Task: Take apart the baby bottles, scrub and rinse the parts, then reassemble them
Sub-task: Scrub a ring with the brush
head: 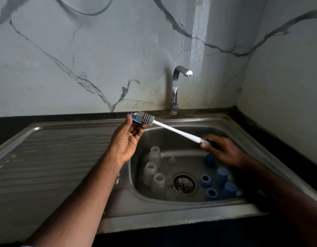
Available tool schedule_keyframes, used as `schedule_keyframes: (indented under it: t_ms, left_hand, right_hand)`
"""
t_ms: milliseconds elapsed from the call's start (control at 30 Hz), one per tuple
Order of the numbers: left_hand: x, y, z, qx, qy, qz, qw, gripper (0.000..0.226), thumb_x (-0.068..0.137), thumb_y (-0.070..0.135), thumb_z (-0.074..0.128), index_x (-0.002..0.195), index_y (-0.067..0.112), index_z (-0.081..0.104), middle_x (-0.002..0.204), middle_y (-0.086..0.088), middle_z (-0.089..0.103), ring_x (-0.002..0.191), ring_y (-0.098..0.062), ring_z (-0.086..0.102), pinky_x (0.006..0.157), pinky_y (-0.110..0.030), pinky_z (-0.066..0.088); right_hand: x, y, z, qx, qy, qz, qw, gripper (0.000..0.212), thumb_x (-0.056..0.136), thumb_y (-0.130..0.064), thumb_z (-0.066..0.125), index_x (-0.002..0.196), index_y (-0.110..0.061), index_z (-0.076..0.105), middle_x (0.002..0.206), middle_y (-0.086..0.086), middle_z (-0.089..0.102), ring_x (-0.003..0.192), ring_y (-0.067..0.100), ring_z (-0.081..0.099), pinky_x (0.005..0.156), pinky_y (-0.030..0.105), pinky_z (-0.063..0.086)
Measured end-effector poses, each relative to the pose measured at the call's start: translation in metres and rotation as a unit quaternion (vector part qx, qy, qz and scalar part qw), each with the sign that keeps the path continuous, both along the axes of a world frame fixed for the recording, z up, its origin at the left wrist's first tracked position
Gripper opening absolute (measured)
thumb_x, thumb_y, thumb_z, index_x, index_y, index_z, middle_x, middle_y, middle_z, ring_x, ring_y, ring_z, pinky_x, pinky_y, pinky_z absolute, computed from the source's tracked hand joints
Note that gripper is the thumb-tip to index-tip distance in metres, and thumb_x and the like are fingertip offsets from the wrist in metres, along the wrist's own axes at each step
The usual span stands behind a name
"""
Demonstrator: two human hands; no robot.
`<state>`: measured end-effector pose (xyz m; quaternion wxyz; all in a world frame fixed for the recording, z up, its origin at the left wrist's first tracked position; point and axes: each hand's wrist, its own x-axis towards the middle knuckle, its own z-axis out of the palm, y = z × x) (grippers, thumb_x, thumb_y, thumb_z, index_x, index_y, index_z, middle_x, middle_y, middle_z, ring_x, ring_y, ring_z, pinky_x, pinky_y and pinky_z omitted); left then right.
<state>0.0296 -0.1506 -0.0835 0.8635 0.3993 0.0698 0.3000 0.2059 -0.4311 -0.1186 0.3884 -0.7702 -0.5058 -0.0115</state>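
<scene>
Three clear bottle bodies stand at the left of the sink basin; blue caps and rings lie right of the drain. The left hand pinches a blue part against the brush head. The right hand grips the brush handle.

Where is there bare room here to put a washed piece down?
The ribbed drainboard left of the basin lies bare. The basin floor is crowded: bottles on its left, blue caps and rings on its right, leaving only a narrow strip around the drain.
</scene>
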Motion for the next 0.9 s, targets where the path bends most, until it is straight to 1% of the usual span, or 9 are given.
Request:
schedule_keyframes:
  t_ms: [133,200,300,400,500,600,667,800,900]
  left_hand:
    - [0.001,-0.007,-0.004,0.04,-0.002,-0.007,0.999,0.047,0.069,0.035,0.074,0.102,0.003,0.064,0.086,-0.01,0.074,0.078,-0.017,0.072,0.068,-0.02,0.057]
    - [0.003,-0.009,-0.003,0.043,-0.01,-0.005,0.999,0.046,0.064,0.033,0.076,0.097,0.004,0.063,0.085,-0.01,0.074,0.08,-0.019,0.073,0.07,-0.022,0.058]
    - [0.004,0.001,-0.005,0.036,-0.035,0.001,0.999,0.042,0.065,0.024,0.079,0.097,0.003,0.062,0.093,-0.013,0.074,0.091,-0.024,0.073,0.078,-0.028,0.059]
    - [0.006,0.004,-0.01,0.081,-0.023,0.004,0.996,0.038,0.066,0.014,0.08,0.099,0.002,0.064,0.095,-0.014,0.073,0.093,-0.029,0.072,0.08,-0.032,0.059]
    - [0.009,-0.003,-0.014,0.13,-0.01,-0.017,0.991,0.059,0.058,0.017,0.088,0.109,0.001,0.064,0.101,-0.014,0.074,0.097,-0.031,0.072,0.083,-0.031,0.058]
    - [0.009,0.001,-0.016,0.13,-0.014,-0.037,0.991,0.083,0.047,0.026,0.099,0.116,-0.001,0.061,0.107,-0.015,0.073,0.104,-0.031,0.07,0.09,-0.034,0.056]
    - [0.007,0.003,-0.015,0.128,-0.017,-0.056,0.99,0.089,0.048,0.027,0.1,0.122,-0.002,0.059,0.113,-0.016,0.071,0.108,-0.034,0.068,0.091,-0.034,0.056]
    - [0.004,-0.004,-0.016,0.142,-0.015,-0.106,0.984,0.075,0.059,0.022,0.094,0.121,0.0,0.058,0.114,-0.017,0.07,0.111,-0.039,0.067,0.092,-0.039,0.056]
    - [0.003,-0.002,-0.012,0.118,-0.034,-0.094,0.988,0.054,0.069,0.014,0.08,0.117,0.001,0.059,0.111,-0.016,0.071,0.107,-0.035,0.069,0.087,-0.038,0.058]
  right_hand:
    - [-0.006,0.012,0.0,-0.006,0.007,0.018,1.0,0.013,0.099,-0.05,0.054,0.101,-0.04,0.062,0.089,-0.012,0.063,0.083,0.014,0.065,0.072,0.027,0.05]
    - [-0.007,0.014,0.0,-0.005,0.011,0.022,1.0,0.016,0.097,-0.052,0.052,0.1,-0.039,0.062,0.087,-0.008,0.062,0.081,0.014,0.064,0.071,0.031,0.051]
    - [-0.004,0.005,0.002,-0.005,0.033,0.02,0.999,0.013,0.097,-0.049,0.054,0.099,-0.04,0.064,0.086,-0.01,0.063,0.081,0.011,0.063,0.071,0.029,0.05]
    - [-0.007,0.006,0.003,-0.011,0.02,0.012,1.0,0.021,0.096,-0.056,0.052,0.102,-0.039,0.064,0.087,-0.008,0.064,0.081,0.012,0.064,0.069,0.032,0.052]
    - [-0.009,0.012,0.003,-0.021,0.011,-0.001,1.0,0.018,0.099,-0.053,0.051,0.107,-0.04,0.062,0.089,-0.01,0.065,0.083,0.009,0.065,0.072,0.029,0.053]
    - [-0.006,0.002,0.007,-0.018,0.032,-0.017,0.999,0.025,0.095,-0.049,0.054,0.113,-0.035,0.064,0.096,-0.01,0.068,0.09,0.005,0.065,0.078,0.027,0.053]
    - [-0.005,-0.001,0.008,-0.021,0.04,-0.021,0.999,0.025,0.094,-0.048,0.054,0.111,-0.033,0.065,0.095,-0.009,0.068,0.089,0.005,0.065,0.077,0.027,0.053]
    - [-0.009,0.009,0.007,-0.032,0.023,-0.015,0.999,0.014,0.096,-0.049,0.053,0.105,-0.041,0.06,0.091,-0.01,0.065,0.084,0.004,0.064,0.072,0.023,0.049]
    - [-0.002,0.005,0.004,-0.025,0.028,-0.029,0.999,0.021,0.095,-0.051,0.054,0.109,-0.039,0.062,0.094,-0.01,0.066,0.087,0.004,0.064,0.075,0.024,0.05]
